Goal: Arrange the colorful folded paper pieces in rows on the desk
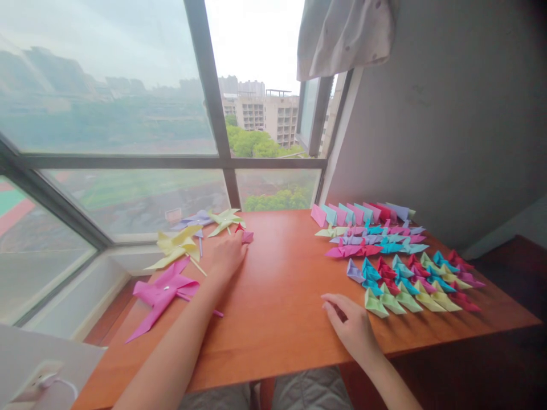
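My left hand (228,254) reaches to the far side of the wooden table (273,336), its fingers closed at a small red and pink folded paper (247,236). The hand covers part of this paper, so its exact shape is hidden. Paper pinwheels lie just left of that arm: a magenta one (164,289), a yellow one (177,248), a pale green one (225,221) and a purple one (198,220). My right hand (352,327) rests near the front edge, loosely curled with a gap between thumb and index finger and nothing visible in it.
Rows of folded paper boats (401,300) fill the table's right side. Behind them are rows of paper cranes (363,249) and upright folded papers (361,213). Windows (128,102) rise beyond the table, a grey wall (444,125) stands right, and a curtain (346,37) hangs above.
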A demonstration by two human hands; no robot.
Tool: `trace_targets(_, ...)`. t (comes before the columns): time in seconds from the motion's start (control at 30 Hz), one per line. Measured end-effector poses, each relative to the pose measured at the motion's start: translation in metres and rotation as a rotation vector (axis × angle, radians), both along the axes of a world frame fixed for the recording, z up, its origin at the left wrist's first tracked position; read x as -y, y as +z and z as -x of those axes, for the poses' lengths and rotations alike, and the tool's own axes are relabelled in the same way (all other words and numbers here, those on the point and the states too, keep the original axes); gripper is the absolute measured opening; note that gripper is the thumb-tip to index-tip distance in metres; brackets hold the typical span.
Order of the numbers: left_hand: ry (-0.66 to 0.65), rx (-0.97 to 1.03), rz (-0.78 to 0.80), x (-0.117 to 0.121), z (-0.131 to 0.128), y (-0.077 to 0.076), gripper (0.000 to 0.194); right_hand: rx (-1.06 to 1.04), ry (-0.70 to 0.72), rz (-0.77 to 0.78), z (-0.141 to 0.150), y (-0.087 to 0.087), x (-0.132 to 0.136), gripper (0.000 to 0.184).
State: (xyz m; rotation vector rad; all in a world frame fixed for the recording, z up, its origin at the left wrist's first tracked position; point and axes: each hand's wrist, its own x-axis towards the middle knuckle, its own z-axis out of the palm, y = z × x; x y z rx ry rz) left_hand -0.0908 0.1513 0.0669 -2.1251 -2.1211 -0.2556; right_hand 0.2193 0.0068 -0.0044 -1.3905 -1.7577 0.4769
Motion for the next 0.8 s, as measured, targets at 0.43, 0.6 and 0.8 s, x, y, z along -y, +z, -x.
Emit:
trace_targets(0.43, -0.034, 0.085, -0.036, -0.01, -0.004, 0.0, 0.026, -0.036, -0.026, -0.002, 0.002, 0.004, 0.0, 0.027)
trace_targets(0.6, -0.034, 0.219, -0.031, -0.007, -0.005, -0.001, 0.024, -0.033, -0.024, -0.003, 0.002, 0.004, 0.0, 0.025)
trace_targets(0.8, -0.116, 0.531, -0.071, 0.009, -0.004, 0.004, 0.02, -0.027, -0.01, 0.01, 0.001, 0.003, -0.001, 0.024)
